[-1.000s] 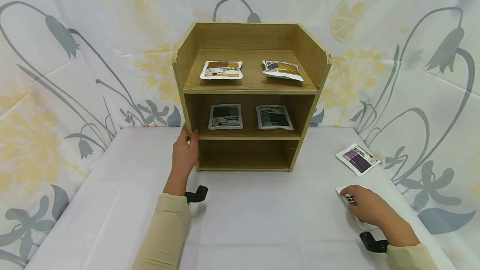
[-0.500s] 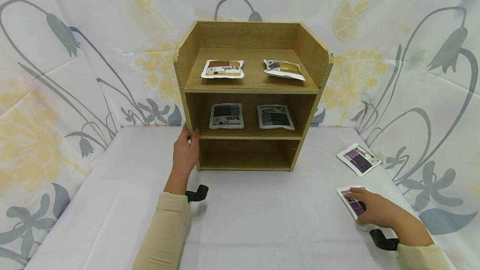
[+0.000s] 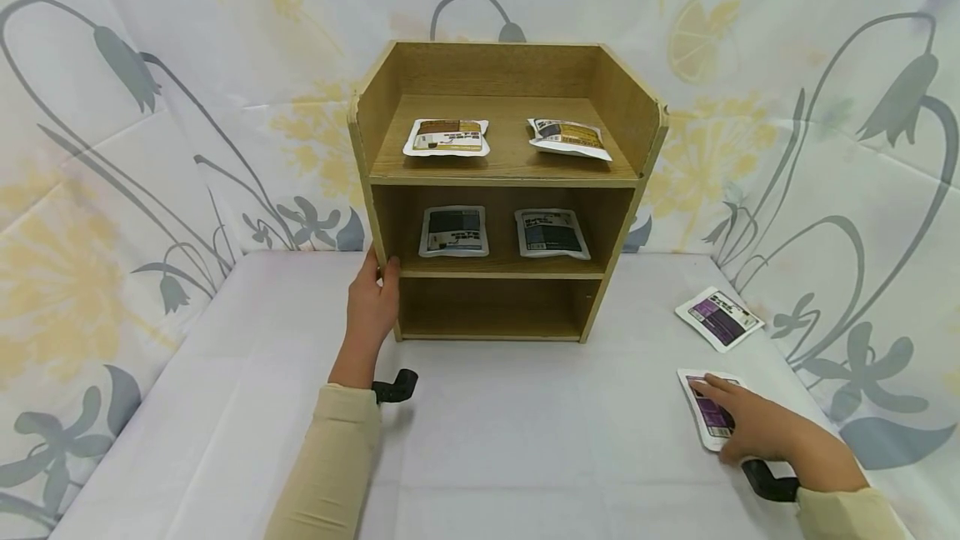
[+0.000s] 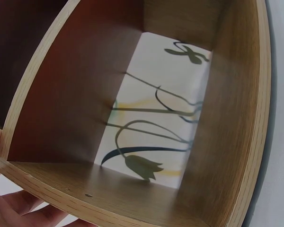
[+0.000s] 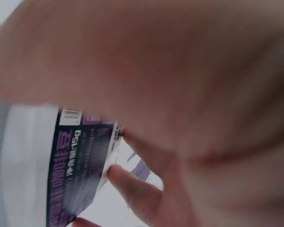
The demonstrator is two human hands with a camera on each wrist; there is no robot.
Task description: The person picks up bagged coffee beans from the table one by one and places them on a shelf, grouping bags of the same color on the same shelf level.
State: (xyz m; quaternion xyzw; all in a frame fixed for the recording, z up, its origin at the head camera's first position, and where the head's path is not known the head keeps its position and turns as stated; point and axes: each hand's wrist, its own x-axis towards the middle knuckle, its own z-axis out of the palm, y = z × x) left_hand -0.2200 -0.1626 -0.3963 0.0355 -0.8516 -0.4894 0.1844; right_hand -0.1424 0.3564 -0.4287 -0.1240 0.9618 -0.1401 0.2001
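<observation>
My left hand (image 3: 371,300) grips the left side panel of a wooden three-tier shelf (image 3: 498,276), thumb at the front edge and fingers outside. In the left wrist view, fingers (image 4: 31,210) show beyond that panel. At the right, my right hand (image 3: 761,423) rests its spread, fairly straight fingers over a white packet with a purple label (image 3: 711,417), thumb by its near edge. The right wrist view shows the packet's label (image 5: 80,165) with printed text and 15g. Fingertips are at its edge, and the hand covers its near end.
Another purple packet (image 3: 720,319) lies beyond the right hand. Two packets, one with a brown label (image 3: 447,138) and one with a yellow label (image 3: 568,139), sit on the top tier. Two dark-labelled packets, left (image 3: 453,232) and right (image 3: 552,233), lie on the middle tier.
My right hand has drawn back slightly to the right and its fingers have spread, uncovering more of the label. The packet under it has turned slightly. My left hand keeps its grip.
</observation>
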